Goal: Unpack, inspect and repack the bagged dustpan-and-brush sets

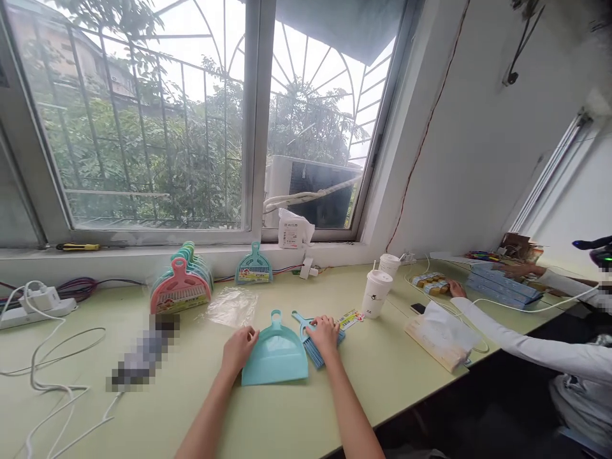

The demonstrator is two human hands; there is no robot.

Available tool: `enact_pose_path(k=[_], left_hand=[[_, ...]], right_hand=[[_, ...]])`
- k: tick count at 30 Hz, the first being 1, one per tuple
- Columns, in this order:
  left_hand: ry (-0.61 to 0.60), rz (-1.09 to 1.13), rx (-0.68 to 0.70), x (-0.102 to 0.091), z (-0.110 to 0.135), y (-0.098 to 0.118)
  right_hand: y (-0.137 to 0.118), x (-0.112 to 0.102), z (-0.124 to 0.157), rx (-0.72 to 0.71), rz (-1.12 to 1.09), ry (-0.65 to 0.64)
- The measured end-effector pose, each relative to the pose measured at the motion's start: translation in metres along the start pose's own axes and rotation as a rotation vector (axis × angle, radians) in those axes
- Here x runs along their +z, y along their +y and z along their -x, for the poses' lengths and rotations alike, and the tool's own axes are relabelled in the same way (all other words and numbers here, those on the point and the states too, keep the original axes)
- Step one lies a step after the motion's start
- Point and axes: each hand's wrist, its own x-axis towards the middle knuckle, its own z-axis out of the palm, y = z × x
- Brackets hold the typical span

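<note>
A small teal dustpan (276, 357) lies flat on the pale green table (287, 414) in front of me. My left hand (239, 347) rests at its left edge with fingers curled against the rim. My right hand (324, 335) lies on a small blue brush (313, 347) just right of the dustpan, fingers bent over its handle and bristles. A printed label card (350, 319) sticks out from beyond the brush. A clear plastic bag (232, 306) lies behind the dustpan.
A stack of pink and teal dustpan sets (182, 287) and one teal set (254, 266) lean by the window sill. Two paper cups (377, 293) stand to the right. White cables (48, 357) and a power strip (36, 306) lie left. A co-worker's sleeve (516, 344) reaches across the right side.
</note>
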Motion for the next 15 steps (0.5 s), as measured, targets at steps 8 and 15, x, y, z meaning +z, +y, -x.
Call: enact_pose_path(k=[8,15], left_hand=[[-0.129,-0.059,0.057,-0.002,0.000,0.003],[-0.038,-0.186,0.028,0.001,-0.001,-0.009]], right_hand=[[0.002,-0.001,0.000,0.053,-0.016,0.002],[0.008,-0.008,-0.006,0.123,-0.099,0.120]])
